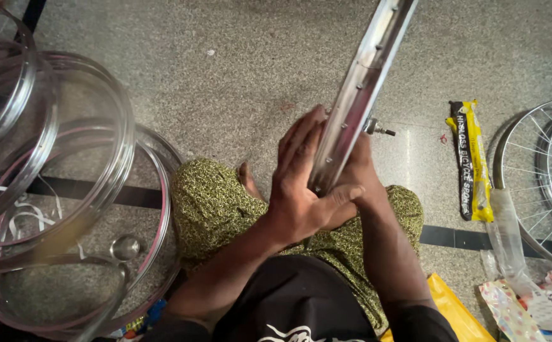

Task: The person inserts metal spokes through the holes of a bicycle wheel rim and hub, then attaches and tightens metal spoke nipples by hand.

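Note:
A shiny metal bicycle wheel rim point(364, 76) stands on edge in front of me, seen edge-on, running from my lap up to the top of the view. My left hand point(301, 183) lies flat against its left side, thumb hooked under the lower end. My right hand point(358, 171) grips the rim from the right side, mostly hidden behind it. A hub axle point(380, 130) pokes out to the right of the rim, just above my right hand. I sit on the floor in green patterned trousers point(213, 202).
Several bare chrome rims point(67, 190) are stacked on the floor at the left. A yellow and black packet point(472, 161) lies at the right, beside a spoked wheel point(542, 177). Clear plastic wrap and paper point(516, 278) and a yellow bag point(456, 310) lie at lower right.

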